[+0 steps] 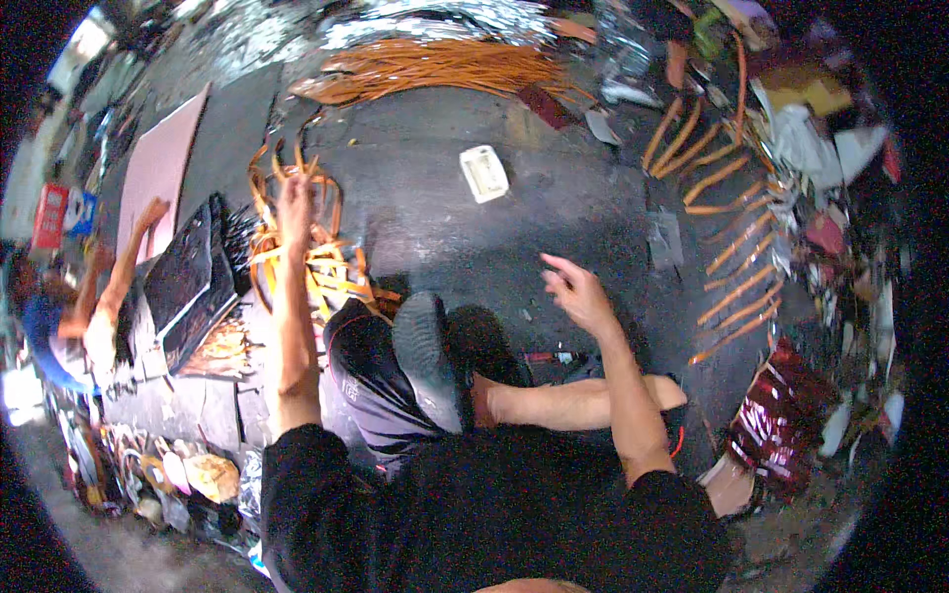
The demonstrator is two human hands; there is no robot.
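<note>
My left hand (295, 203) is stretched out over a loose heap of orange-tan strips (336, 267) on the dark floor board, left of my knee. Motion smears its fingers, and some strips curl up right beside them. Whether it grips any of these strips, I cannot make out. My right hand (581, 296) hovers over the board, right of my shoe, with nothing in it. Its index finger points out to the left and the fingers are apart. A small white rectangular dish (483, 174) lies on the board, ahead of and between my hands.
A long bundle of orange-brown strips (435, 74) lies along the far edge. Separate strips (732, 267) are laid out in a row at right. A black slab (188, 287) and a pink sheet (163, 168) are at left, near another person (64, 331). My shoe (428, 356) rests in front.
</note>
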